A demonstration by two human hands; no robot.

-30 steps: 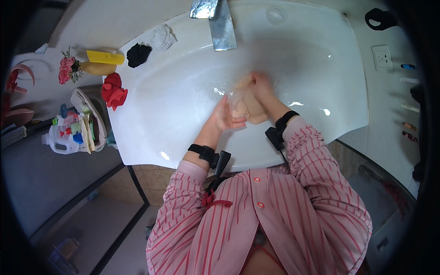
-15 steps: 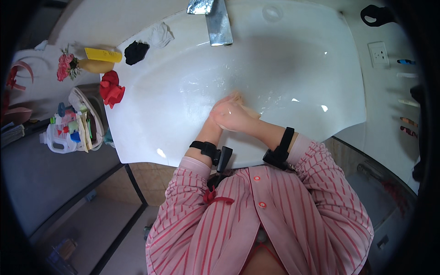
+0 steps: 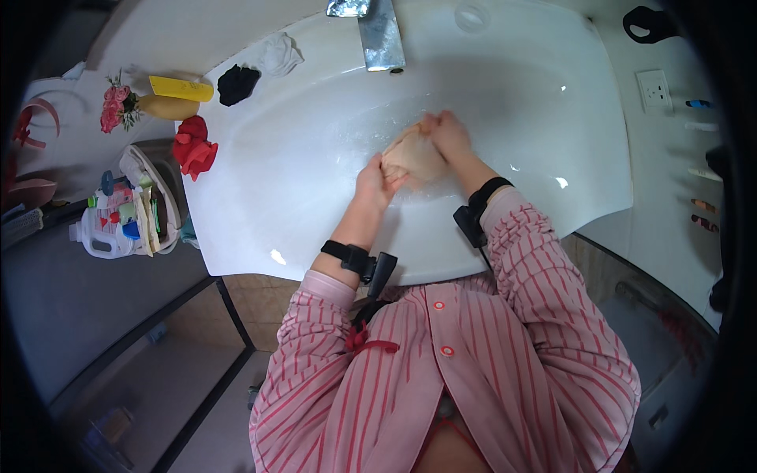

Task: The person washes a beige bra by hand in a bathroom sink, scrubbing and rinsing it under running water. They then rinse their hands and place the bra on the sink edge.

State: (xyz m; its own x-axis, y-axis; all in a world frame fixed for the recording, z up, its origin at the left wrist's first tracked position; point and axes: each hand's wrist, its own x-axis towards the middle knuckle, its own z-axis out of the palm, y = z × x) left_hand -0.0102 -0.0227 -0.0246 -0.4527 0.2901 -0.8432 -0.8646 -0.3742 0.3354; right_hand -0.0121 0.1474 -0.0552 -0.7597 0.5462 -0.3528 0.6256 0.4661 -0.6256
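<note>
A wet beige cloth [image 3: 418,159] is stretched between my two hands over the wide white sink [image 3: 260,189]. My left hand [image 3: 377,181] grips its lower left edge, fingers closed. At the upper right corner my right hand [image 3: 449,135], slightly blurred, pinches the fabric. What kind of garment it is, if any, I cannot make out. Rippling water lies in the basin beneath the cloth. The metal faucet [image 3: 382,39] juts in from the far rim, beyond both hands.
Along the sink's left rim lie a red cloth [image 3: 193,147], a black cloth [image 3: 237,84] and a white cloth [image 3: 280,54]. Beside them are a yellow tube [image 3: 181,88] and pink flowers [image 3: 115,106]. A basket [image 3: 169,209] with bottles stands farther left. A wall socket [image 3: 654,91] is at right.
My hands were together with the cloth bunched between them. They have moved apart, the right one up and away to the right, and the cloth is now spread out.
</note>
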